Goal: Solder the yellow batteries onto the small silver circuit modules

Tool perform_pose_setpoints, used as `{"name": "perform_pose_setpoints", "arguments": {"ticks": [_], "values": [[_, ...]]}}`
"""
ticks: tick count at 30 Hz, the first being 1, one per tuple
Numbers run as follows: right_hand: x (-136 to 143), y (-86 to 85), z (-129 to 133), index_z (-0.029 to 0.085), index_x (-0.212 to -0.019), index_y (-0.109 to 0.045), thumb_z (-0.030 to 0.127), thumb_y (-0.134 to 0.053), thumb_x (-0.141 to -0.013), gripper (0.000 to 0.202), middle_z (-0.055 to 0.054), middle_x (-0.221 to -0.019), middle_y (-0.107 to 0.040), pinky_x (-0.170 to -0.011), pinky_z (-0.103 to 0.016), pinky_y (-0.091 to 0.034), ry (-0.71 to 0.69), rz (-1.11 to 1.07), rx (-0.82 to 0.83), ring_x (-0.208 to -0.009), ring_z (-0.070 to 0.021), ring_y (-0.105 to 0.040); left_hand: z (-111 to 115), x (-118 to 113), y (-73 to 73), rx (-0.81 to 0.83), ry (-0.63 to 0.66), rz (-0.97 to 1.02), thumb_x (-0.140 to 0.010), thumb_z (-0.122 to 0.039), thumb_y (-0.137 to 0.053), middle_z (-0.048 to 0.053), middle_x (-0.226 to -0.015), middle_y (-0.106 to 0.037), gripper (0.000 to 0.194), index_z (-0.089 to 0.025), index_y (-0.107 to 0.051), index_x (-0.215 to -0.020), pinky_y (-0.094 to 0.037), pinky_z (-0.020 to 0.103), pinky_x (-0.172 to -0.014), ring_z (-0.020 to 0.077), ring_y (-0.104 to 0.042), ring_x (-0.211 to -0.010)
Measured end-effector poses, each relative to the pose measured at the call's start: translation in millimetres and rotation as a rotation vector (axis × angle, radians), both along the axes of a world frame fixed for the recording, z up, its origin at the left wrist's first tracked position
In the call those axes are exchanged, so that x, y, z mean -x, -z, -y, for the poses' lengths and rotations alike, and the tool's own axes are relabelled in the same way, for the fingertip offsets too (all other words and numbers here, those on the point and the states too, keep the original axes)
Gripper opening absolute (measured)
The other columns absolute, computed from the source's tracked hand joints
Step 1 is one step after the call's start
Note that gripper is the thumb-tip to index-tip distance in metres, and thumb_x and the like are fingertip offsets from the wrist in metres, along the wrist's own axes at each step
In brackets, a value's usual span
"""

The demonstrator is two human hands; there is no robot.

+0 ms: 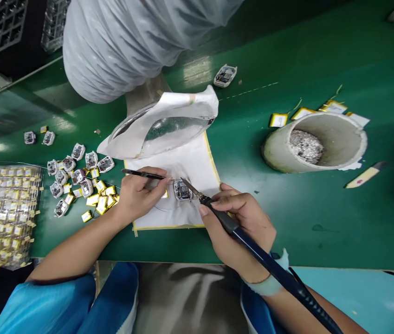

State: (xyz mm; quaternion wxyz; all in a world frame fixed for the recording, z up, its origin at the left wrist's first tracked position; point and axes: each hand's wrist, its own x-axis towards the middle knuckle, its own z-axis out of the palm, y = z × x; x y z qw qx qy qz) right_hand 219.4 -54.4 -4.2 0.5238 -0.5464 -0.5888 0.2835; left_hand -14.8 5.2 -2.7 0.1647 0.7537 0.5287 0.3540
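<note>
My left hand (136, 197) is closed around black tweezers (144, 174), whose tip points right toward a small white housing with a circuit board (183, 191). In my right hand (243, 227) is a soldering iron (222, 218). Its tip is close to the top right of the board; whether they touch I cannot tell. The housing lies on a white sheet (203, 160) with yellow taped edges. A small yellow-edged battery (164, 194), partly hidden by my left fingers, sits beside it. Thin wire curves across the sheet below.
A clear lens with a white cover (179, 132) and a wide grey duct (141, 41) hang over the sheet. Left are loose housings (78, 176), batteries (102, 204) and a filled tray (9, 208). Right stand a cup of metal scraps (280, 150) and a cutter knife (364, 176).
</note>
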Motion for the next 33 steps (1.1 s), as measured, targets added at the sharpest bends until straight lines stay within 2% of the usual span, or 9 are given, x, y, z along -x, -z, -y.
{"name": "perform_pose_setpoints", "arguments": {"ticks": [2, 5, 9, 15, 23, 29, 33], "values": [[-0.6, 1.2, 0.2, 0.03, -0.095, -0.062, 0.021, -0.084, -0.094, 0.023, 0.008, -0.074, -0.071, -0.118, -0.055, -0.064, -0.004, 0.001, -0.01, -0.064, -0.0179, -0.074, 0.9, 0.6, -0.9, 0.015, 0.056, 0.026, -0.101, -0.031, -0.081, 0.003, -0.095, -0.088, 0.039, -0.02, -0.068, -0.066, -0.054, 0.02, -0.051, 0.0094, -0.075, -0.062], [-1.0, 1.9, -0.1, 0.029, -0.095, -0.062, 0.019, -0.084, -0.092, 0.024, 0.008, -0.073, -0.07, -0.116, -0.058, -0.065, -0.022, 0.007, -0.021, -0.066, -0.0187, -0.074, 1.0, 1.0, -2.7, 0.044, 0.12, 0.043, -0.101, -0.028, -0.082, 0.004, -0.093, -0.088, 0.031, -0.02, -0.073, -0.072, -0.052, 0.02, -0.049, 0.0091, -0.074, -0.059], [-1.1, 0.9, -0.9, 0.03, -0.094, -0.062, 0.016, -0.083, -0.091, 0.025, 0.006, -0.076, -0.072, -0.117, -0.06, -0.064, -0.036, 0.034, -0.022, -0.067, -0.019, -0.073, 0.6, 0.7, -4.1, 0.09, 0.112, 0.028, -0.101, -0.03, -0.081, 0.004, -0.092, -0.088, 0.023, -0.02, -0.079, -0.081, -0.052, 0.02, -0.048, 0.0096, -0.073, -0.058], [-1.0, 0.1, -2.3, 0.029, -0.093, -0.06, 0.017, -0.081, -0.091, 0.025, 0.007, -0.076, -0.068, -0.113, -0.058, -0.064, -0.067, 0.061, -0.044, -0.067, -0.0175, -0.071, -0.1, 0.6, -2.9, 0.101, 0.108, 0.023, -0.102, -0.032, -0.081, 0.005, -0.094, -0.088, 0.027, -0.02, -0.077, -0.078, -0.054, 0.021, -0.051, 0.0112, -0.076, -0.063], [-1.0, 1.0, -3.1, 0.029, -0.094, -0.06, 0.017, -0.082, -0.091, 0.025, 0.008, -0.074, -0.067, -0.112, -0.058, -0.063, -0.083, 0.077, -0.055, -0.065, -0.0169, -0.07, -0.8, 1.9, -1.1, 0.061, 0.16, 0.052, -0.1, -0.023, -0.081, 0.004, -0.097, -0.089, 0.017, -0.021, -0.079, -0.083, -0.054, 0.022, -0.051, 0.0126, -0.08, -0.067], [-0.6, 1.4, -0.2, 0.029, -0.095, -0.062, 0.016, -0.082, -0.09, 0.025, 0.006, -0.078, -0.071, -0.115, -0.061, -0.063, -0.038, 0.006, -0.029, -0.071, -0.0199, -0.075, -0.6, 2.5, -0.6, 0.057, 0.137, 0.033, -0.1, -0.027, -0.082, 0.004, -0.096, -0.088, 0.017, -0.021, -0.079, -0.085, -0.053, 0.023, -0.051, 0.012, -0.078, -0.065], [-1.1, 1.9, 0.1, 0.03, -0.095, -0.061, 0.017, -0.082, -0.091, 0.025, 0.006, -0.078, -0.073, -0.117, -0.062, -0.063, -0.035, 0.004, -0.021, -0.069, -0.0198, -0.075, 4.0, 5.0, 5.0, 0.137, 0.023, 0.1, -0.103, -0.039, -0.083, 0.006, -0.1, -0.088, 0.019, -0.02, -0.081, -0.097, -0.059, 0.024, -0.056, 0.0117, -0.076, -0.065]]}}
